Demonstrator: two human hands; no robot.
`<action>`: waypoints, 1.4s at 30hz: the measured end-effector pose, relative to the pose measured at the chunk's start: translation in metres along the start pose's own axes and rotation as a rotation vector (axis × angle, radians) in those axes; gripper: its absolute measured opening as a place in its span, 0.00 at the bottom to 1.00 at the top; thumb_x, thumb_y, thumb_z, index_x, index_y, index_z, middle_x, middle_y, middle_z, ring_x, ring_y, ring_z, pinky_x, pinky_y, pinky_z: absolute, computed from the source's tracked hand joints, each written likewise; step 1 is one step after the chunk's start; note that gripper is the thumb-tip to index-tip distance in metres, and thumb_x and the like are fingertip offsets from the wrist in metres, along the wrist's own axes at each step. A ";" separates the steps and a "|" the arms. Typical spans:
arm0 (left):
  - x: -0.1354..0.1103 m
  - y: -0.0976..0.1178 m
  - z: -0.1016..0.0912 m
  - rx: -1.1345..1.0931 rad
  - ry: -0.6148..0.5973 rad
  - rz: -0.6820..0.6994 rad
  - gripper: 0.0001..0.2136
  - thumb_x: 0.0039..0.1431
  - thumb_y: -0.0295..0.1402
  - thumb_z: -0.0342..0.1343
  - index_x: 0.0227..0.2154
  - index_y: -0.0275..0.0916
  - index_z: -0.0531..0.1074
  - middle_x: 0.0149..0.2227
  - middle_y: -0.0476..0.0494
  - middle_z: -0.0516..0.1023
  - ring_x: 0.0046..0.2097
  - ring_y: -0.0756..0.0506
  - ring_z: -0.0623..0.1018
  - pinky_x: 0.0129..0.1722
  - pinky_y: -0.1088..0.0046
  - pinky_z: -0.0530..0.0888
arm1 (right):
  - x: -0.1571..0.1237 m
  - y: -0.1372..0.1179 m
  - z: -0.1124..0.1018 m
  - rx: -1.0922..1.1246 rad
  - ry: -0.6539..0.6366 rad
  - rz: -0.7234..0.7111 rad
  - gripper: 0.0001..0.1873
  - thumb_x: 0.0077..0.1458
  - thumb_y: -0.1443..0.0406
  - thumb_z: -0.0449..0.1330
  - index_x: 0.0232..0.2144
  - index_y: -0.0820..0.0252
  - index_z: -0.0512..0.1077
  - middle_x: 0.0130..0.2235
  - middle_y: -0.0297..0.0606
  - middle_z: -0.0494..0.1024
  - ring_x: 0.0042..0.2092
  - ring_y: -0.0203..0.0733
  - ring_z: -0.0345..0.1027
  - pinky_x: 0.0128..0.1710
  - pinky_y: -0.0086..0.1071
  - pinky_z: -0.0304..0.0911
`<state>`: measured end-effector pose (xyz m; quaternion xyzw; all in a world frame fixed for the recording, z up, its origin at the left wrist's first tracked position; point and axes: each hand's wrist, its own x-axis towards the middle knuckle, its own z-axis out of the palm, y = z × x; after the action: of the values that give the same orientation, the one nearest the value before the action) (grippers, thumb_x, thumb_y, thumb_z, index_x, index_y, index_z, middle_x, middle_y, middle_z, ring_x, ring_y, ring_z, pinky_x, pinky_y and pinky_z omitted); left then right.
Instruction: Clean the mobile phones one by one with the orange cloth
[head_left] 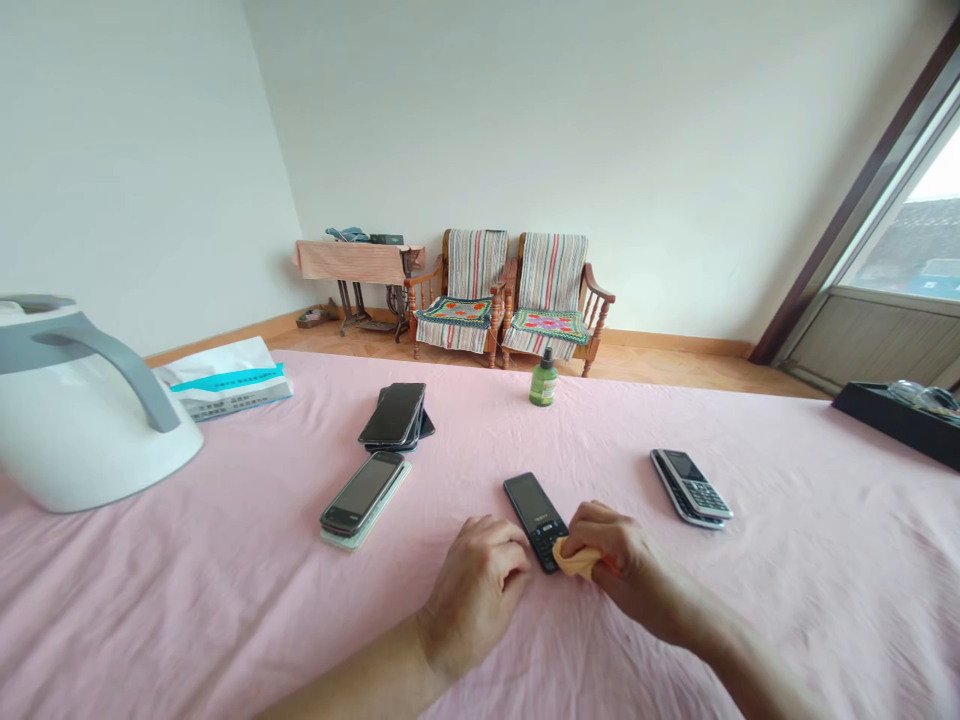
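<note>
A black keypad mobile phone (535,508) lies face up on the pink cloth, between my two hands. Pinched in my right hand (615,550) is an orange-yellow cloth (576,558), pressed against the phone's lower keys. My left hand (478,578) rests at the phone's lower left edge with its fingers curled in; nothing shows inside it, and I cannot tell if it presses on the phone. To the right sit two stacked keypad phones (690,485). On the left are a dark touchscreen phone (364,493) on a pale one and a stack of black smartphones (394,415).
A green spray bottle (544,384) stands near the far edge of the pink-covered table (247,560). At left are a white and grey kettle (90,420) and a white-blue packet (229,380). A black box (892,420) with cables lies far right. Two wooden chairs (551,290) stand beyond.
</note>
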<state>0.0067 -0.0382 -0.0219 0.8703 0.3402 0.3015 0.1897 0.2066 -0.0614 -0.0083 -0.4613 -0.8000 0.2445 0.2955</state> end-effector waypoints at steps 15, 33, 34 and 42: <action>-0.002 -0.001 0.002 0.004 -0.014 0.032 0.13 0.56 0.18 0.49 0.36 0.41 0.74 0.40 0.44 0.73 0.43 0.45 0.72 0.44 0.67 0.70 | -0.006 0.003 0.002 0.037 0.038 0.002 0.20 0.41 0.83 0.49 0.29 0.58 0.72 0.32 0.33 0.69 0.35 0.34 0.64 0.34 0.26 0.57; -0.001 -0.003 0.001 -0.034 -0.032 0.044 0.21 0.49 0.13 0.44 0.36 0.41 0.75 0.39 0.45 0.75 0.43 0.45 0.72 0.44 0.67 0.70 | -0.001 -0.009 0.005 0.016 0.012 -0.054 0.19 0.39 0.84 0.47 0.25 0.59 0.69 0.32 0.34 0.68 0.36 0.35 0.64 0.35 0.26 0.59; -0.001 -0.003 0.001 -0.032 -0.029 0.048 0.21 0.49 0.13 0.44 0.37 0.41 0.75 0.40 0.45 0.75 0.43 0.45 0.72 0.44 0.67 0.70 | -0.001 -0.008 0.004 0.011 0.014 -0.042 0.20 0.39 0.84 0.47 0.26 0.59 0.69 0.32 0.34 0.68 0.36 0.35 0.64 0.35 0.26 0.59; -0.001 -0.002 0.000 -0.029 -0.043 0.043 0.20 0.51 0.14 0.43 0.37 0.41 0.75 0.39 0.44 0.74 0.43 0.45 0.72 0.44 0.67 0.70 | 0.000 -0.010 0.006 0.026 0.025 -0.051 0.18 0.40 0.83 0.47 0.24 0.59 0.69 0.33 0.34 0.69 0.37 0.35 0.64 0.36 0.27 0.59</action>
<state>0.0054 -0.0373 -0.0234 0.8808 0.3130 0.2916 0.2030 0.1969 -0.0670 -0.0059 -0.4401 -0.8045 0.2414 0.3174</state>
